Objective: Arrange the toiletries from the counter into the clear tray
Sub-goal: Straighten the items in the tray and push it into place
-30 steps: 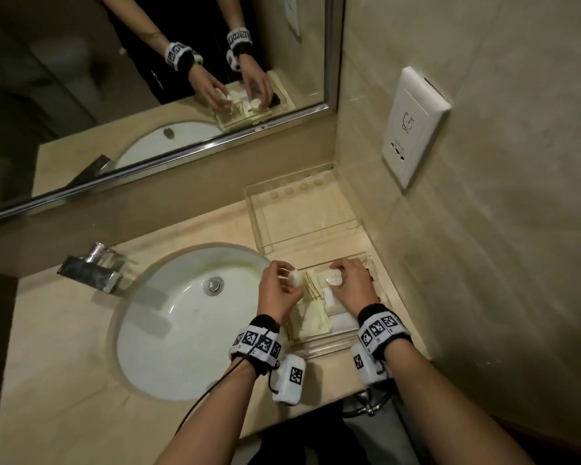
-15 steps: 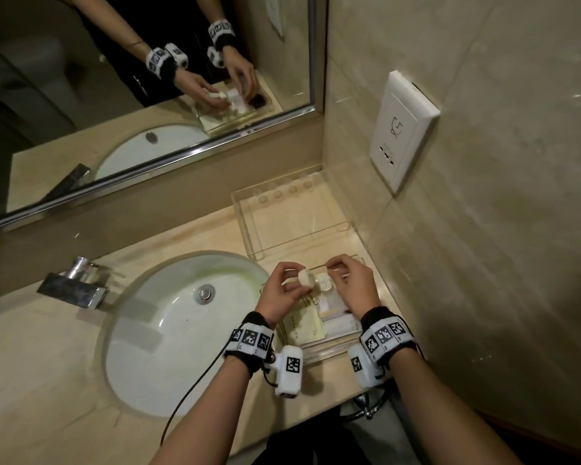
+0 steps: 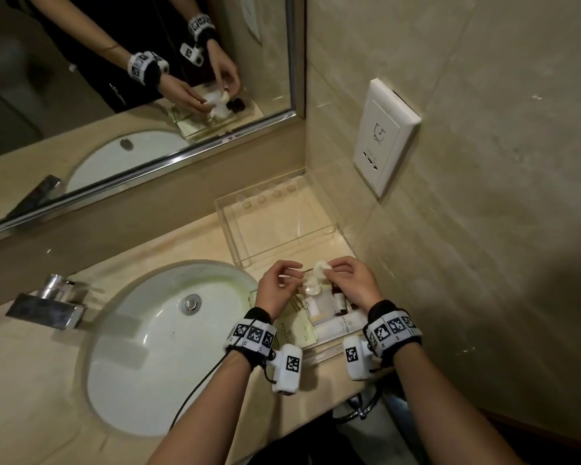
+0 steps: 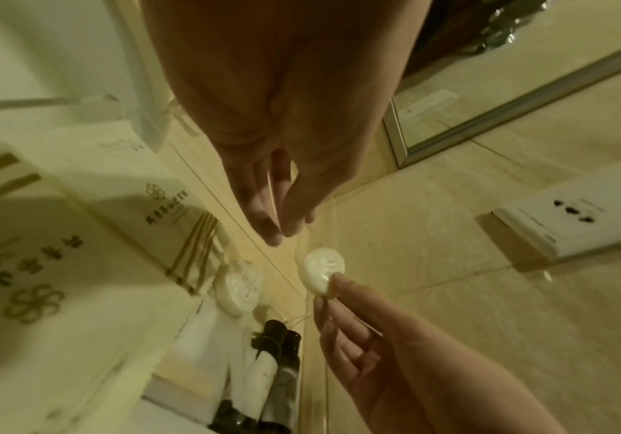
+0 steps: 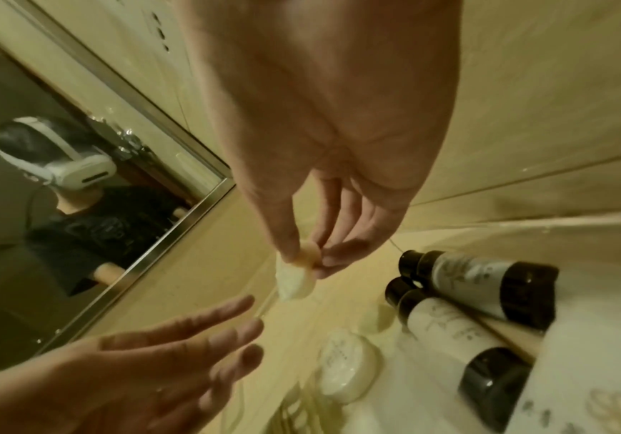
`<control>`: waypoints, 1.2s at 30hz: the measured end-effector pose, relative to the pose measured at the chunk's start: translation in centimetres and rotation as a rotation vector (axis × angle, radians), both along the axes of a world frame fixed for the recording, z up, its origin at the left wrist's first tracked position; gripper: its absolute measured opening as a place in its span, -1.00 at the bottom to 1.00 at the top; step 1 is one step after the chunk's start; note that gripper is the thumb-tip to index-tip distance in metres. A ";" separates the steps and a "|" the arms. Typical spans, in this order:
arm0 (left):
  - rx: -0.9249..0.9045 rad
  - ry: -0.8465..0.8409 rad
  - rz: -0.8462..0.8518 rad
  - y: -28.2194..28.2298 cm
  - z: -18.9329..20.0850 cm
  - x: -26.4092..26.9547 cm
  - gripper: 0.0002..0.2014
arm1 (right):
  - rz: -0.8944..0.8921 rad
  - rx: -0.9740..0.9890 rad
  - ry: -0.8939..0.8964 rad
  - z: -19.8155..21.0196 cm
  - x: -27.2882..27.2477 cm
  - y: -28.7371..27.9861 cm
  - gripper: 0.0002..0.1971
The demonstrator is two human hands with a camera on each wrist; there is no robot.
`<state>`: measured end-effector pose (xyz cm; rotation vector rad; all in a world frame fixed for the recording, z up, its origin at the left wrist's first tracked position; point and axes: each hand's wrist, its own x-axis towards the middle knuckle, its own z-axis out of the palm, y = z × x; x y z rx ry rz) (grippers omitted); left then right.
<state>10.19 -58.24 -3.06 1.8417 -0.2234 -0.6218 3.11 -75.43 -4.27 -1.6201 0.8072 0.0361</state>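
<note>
1. White and round, a small wrapped soap [image 3: 320, 267] sits pinched at its edge between your right hand's [image 3: 351, 285] thumb and fingertips [image 5: 290, 249], held up off the counter [image 3: 188, 243].
2. Your left hand [image 3: 277, 286] is just beside it with nothing in it: fingers [image 5: 223, 311] loose and spread, the tips near the soap but apart from it.
3. Directly under both hands lies a clear tray [image 3: 319, 355] with toiletries in it.
4. Below your right fingers a second round soap [image 5: 347, 370] lies flat in that tray.
5. Beside your right palm two small bottles [image 5: 479, 296] with dark caps lie side by side, touching.
6. Under your left wrist are pale printed packets [image 4: 89, 235] with gold stripes, and white tubes [image 3: 339, 325] lie towards your right wrist.
7. Beyond your fingertips, towards the mirror [image 3: 131, 78], stands another clear tray [image 3: 235, 226] against the wall corner.
8. Out past your left hand is the white sink [image 3: 141, 347] with its chrome tap [image 3: 47, 305].
9. Up the wall from your right hand is a white socket plate [image 3: 384, 135].
</note>
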 end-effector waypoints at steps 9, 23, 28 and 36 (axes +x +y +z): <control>0.191 -0.166 -0.083 -0.8 -0.8 -0.3 -0.84 | -0.121 0.422 -0.134 0.7 -0.5 0.2 -0.75; 0.501 -0.458 -0.314 -2.0 -2.3 -0.4 -0.69 | 0.039 -0.166 0.079 0.1 0.6 -0.4 -0.65; 0.543 -0.539 -0.360 -2.5 -2.8 -0.5 -0.67 | 0.137 -0.269 0.112 -0.7 1.4 -0.4 -0.77; 0.555 -0.590 -0.347 -2.2 -3.1 -0.7 -0.75 | 0.063 -0.364 0.115 -1.7 1.5 0.3 -0.80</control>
